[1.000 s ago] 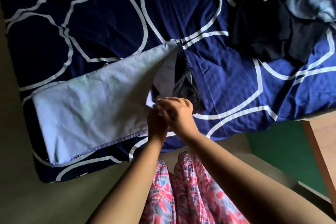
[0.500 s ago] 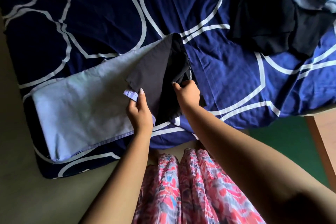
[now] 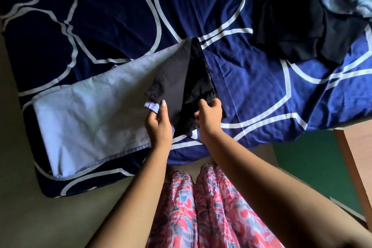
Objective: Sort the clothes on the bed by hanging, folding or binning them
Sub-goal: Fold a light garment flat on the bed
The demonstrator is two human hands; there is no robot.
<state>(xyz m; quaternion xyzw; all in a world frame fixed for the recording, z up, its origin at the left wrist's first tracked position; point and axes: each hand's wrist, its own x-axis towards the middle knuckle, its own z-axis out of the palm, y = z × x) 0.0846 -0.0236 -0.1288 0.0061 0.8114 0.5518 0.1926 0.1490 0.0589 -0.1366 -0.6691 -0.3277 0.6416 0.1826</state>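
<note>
left hand: pinching a corner of the pale blue cloth
right hand: curled round the black garment
far right: dark clothes heap on the bed

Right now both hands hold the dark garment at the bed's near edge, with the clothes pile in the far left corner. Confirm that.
One slip: the head view shows the clothes pile in the far right corner, not the left. The left hand and right hand do hold the dark garment at the near edge of the bed.
</note>
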